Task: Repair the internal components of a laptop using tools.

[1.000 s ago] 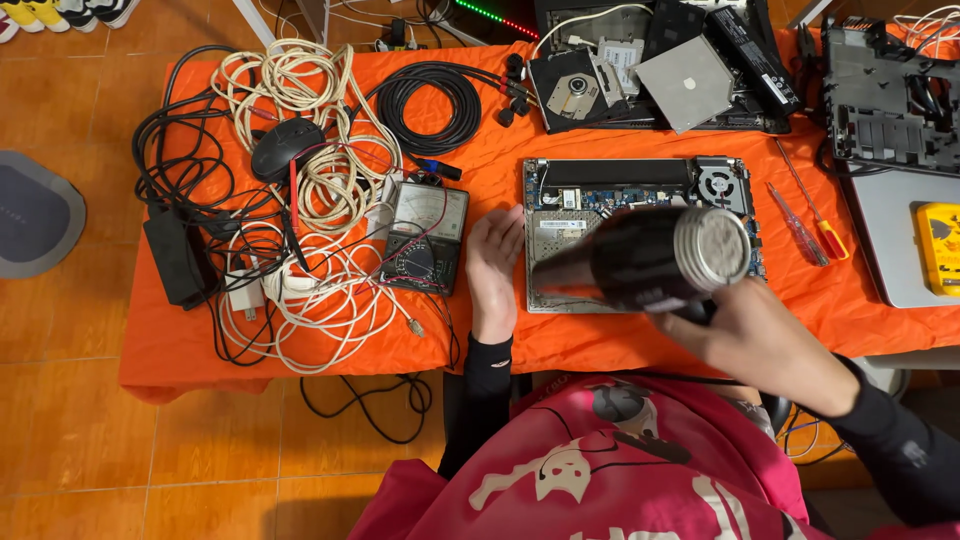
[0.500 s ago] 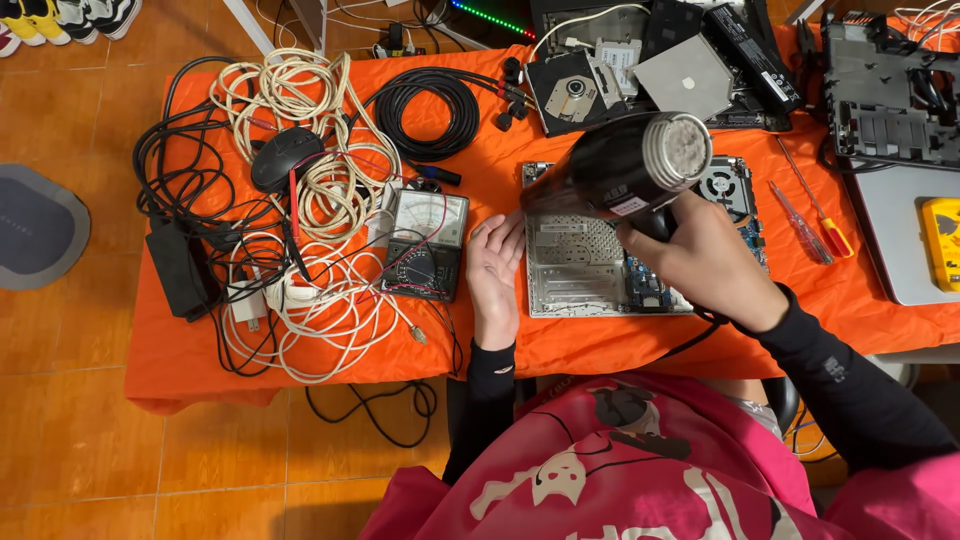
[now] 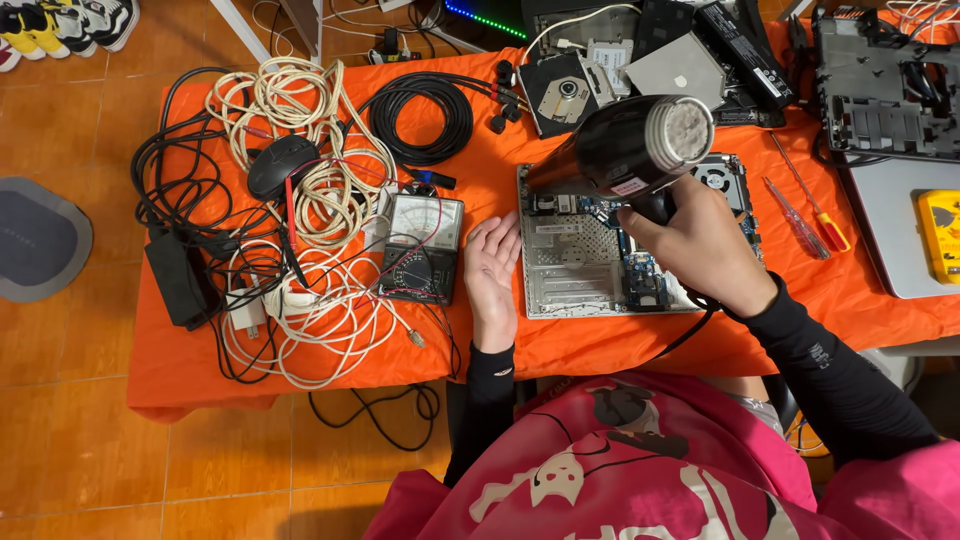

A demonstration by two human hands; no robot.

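Heat gun over opened laptop, centre right of frame

Right hand grips the black heat gun above the opened laptop; left hand lies open, palm up, on bare orange cloth beside its left edge.

Left of my grip I see a meter among white cables; right of it lie two screwdrivers; beyond it, a disc drive.

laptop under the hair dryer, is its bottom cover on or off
Off: the laptop lies open-bottomed, circuit board and fan exposed beneath the black hair dryer.
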